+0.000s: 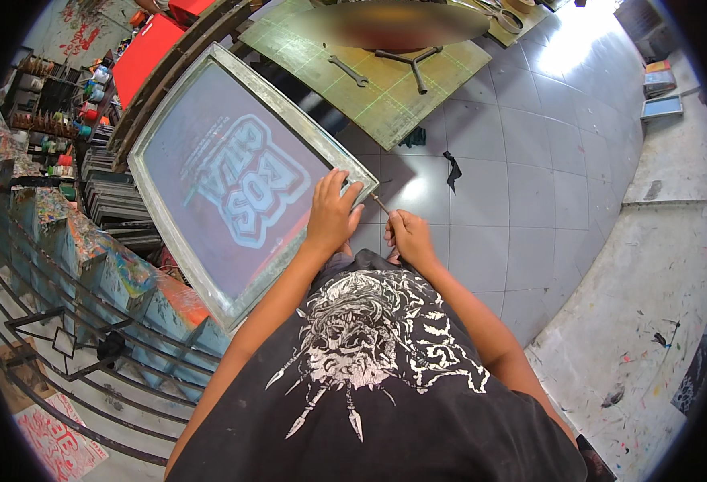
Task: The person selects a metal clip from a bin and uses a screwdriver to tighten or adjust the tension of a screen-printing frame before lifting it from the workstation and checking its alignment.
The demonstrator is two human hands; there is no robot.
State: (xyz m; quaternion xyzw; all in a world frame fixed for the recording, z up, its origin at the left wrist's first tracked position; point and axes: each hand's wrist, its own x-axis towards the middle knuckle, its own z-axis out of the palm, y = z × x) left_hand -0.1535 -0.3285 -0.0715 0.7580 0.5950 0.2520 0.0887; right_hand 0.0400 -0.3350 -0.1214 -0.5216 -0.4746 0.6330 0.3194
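Note:
A large screen-printing frame (178, 249) with a metal rim and purple mesh bearing a pale lettered design leans in front of me. My left hand (333, 213) rests on its near right corner, fingers spread over the rim. My right hand (408, 237) is closed on a thin stick-like tool (379, 202) whose tip points at that same corner of the frame.
A green cutting mat (377, 100) on the tiled floor holds a wrench (347, 71) and a three-armed metal tool (412, 62). Paint-stained printing pallets (88, 257) with metal arms stand at left. Shelves with paint pots (56, 104) sit far left. Black scraps (452, 169) lie on the tiles.

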